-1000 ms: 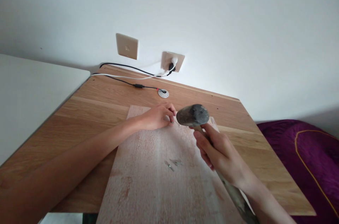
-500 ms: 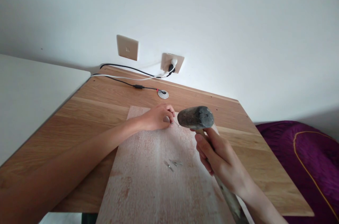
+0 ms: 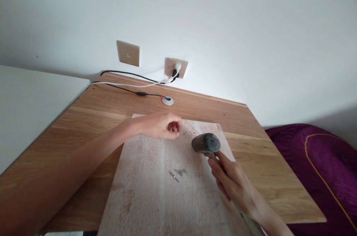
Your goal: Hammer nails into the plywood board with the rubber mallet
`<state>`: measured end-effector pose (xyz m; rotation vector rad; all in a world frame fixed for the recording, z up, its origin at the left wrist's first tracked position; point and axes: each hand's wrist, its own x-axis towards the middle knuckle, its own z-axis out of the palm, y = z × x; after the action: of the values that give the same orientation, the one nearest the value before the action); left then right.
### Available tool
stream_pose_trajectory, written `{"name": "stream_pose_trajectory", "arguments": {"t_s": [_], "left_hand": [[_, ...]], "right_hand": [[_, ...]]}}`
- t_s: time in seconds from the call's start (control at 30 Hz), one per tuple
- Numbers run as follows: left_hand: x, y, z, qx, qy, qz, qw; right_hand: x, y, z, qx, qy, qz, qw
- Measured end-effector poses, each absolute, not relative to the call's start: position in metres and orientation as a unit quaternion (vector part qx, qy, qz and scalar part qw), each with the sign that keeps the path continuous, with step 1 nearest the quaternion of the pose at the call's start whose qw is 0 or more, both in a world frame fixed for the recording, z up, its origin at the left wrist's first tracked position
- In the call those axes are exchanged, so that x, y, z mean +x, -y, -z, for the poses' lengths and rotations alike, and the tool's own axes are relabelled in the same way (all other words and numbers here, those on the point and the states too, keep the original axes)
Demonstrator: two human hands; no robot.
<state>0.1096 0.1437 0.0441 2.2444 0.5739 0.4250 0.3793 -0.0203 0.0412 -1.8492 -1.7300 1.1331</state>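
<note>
My right hand [image 3: 232,185] is wrapped round the wooden handle of a hammer, whose dark, worn head [image 3: 205,143] hangs low over a pale wooden board [image 3: 145,198]. My left hand [image 3: 161,126] hovers over the far part of the board, left of the hammer head. Its fingers are curled in and slightly blurred, and I cannot make out anything between them. A thin nail-like mark [image 3: 187,132] shows on the board between hand and hammer head. A few loose nails [image 3: 177,173] lie in the middle of the board.
The board lies on an oak desk [image 3: 92,113] against a white wall. Black and white cables [image 3: 131,84] run from a wall socket [image 3: 175,67] to a round grommet [image 3: 167,100]. A white surface [image 3: 30,98] adjoins on the left, purple bedding [image 3: 320,161] on the right.
The hammer head has come down from beside my left fingers to just over the board. My left hand has drawn back a little to the left, off the nail spot.
</note>
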Motion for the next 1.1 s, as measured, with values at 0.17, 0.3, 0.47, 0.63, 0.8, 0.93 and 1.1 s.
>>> {"name": "stream_pose_trajectory", "arguments": {"t_s": [0.17,0.3,0.47,0.63,0.8,0.93,1.1], "left_hand": [[0.135,-0.083,-0.063,0.957,-0.146,-0.047,0.246],[0.146,-0.053,-0.055,0.986,-0.106,-0.075,0.101],[0.147,-0.049,-0.042,0.988,-0.088,-0.109,0.066],[0.150,-0.047,-0.036,0.991,-0.084,-0.090,0.051],[0.145,-0.067,-0.045,0.984,-0.099,-0.088,0.116],[0.120,-0.107,-0.060,0.938,-0.147,-0.170,0.263],[0.084,-0.138,-0.042,0.871,-0.265,-0.253,0.328]], "right_hand": [[0.382,0.022,-0.037,-0.658,0.619,-0.385,0.185],[0.379,0.022,-0.042,-0.657,0.621,-0.385,0.185],[0.381,0.023,-0.036,-0.651,0.648,-0.351,0.183],[0.386,0.025,-0.023,-0.660,0.632,-0.359,0.187],[0.384,0.027,-0.028,-0.657,0.623,-0.385,0.181],[0.381,0.029,-0.035,-0.663,0.609,-0.387,0.200],[0.386,0.028,-0.027,-0.648,0.647,-0.350,0.200]]}}
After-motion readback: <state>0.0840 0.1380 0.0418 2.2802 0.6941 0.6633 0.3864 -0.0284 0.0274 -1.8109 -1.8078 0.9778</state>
